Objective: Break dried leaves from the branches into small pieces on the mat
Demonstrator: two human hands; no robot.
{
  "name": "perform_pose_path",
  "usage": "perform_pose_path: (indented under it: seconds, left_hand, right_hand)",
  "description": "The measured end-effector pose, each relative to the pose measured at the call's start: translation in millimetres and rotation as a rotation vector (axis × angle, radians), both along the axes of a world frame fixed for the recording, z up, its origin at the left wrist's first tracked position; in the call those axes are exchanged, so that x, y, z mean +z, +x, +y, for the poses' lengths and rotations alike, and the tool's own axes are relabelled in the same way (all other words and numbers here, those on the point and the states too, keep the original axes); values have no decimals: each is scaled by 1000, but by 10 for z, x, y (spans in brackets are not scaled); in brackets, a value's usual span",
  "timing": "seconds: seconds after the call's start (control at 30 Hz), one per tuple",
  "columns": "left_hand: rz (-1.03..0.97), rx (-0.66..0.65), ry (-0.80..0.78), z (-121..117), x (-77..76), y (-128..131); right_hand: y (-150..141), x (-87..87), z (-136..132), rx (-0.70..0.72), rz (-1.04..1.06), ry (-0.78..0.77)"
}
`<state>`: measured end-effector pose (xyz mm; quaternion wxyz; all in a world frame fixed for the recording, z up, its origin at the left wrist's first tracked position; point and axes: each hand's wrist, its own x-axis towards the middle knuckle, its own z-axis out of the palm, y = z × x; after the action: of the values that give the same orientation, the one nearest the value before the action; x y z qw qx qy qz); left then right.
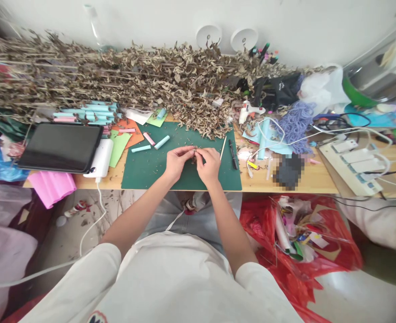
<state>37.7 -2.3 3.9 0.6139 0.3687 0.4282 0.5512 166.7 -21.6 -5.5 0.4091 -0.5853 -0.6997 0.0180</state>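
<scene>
Above the green cutting mat (144, 172), my left hand (176, 162) and my right hand (209, 164) meet fingertip to fingertip. Both are closed in a pinch around a small brown bit that looks like dried leaf (194, 151), mostly hidden by the fingers. To their left on the mat lie two light blue paper rolls (162, 142) and a pink roll (149, 138). A thin pale stick (223, 148) and a black pen (233, 154) lie right of my right hand. Crumbs of leaf dot the mat.
Dried leafy stalks (127, 76) heap along the back, with loose leaves (202, 119) before them. At left are a black tablet (61, 147), a white power bank (100, 159) and stacked blue rolls (97, 112). A glue gun (248, 111), purple yarn (297, 123) and a power strip (349, 163) stand right.
</scene>
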Motion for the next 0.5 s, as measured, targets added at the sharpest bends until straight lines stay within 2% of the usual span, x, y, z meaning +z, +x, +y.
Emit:
perform_pose_path:
  seconds: [0.13,0.23,0.37,0.43,0.5]
  left_hand:
    - [234,61,92,-15,-2,41]
    - [485,65,231,-19,40,52]
    - [796,-15,430,25,152,12]
    - [861,-60,471,60,206,-23]
    - [831,-61,451,92,232,-60]
  right_hand:
    - [-9,-3,-8,-15,-41,-33]
    - [-34,13,-25,-55,-109,-35]
    - [-64,28,-45,-95,-219,-20]
    - [-68,29,-50,-128,-229,-19]
    - [-63,27,-51,-161,-197,-22]
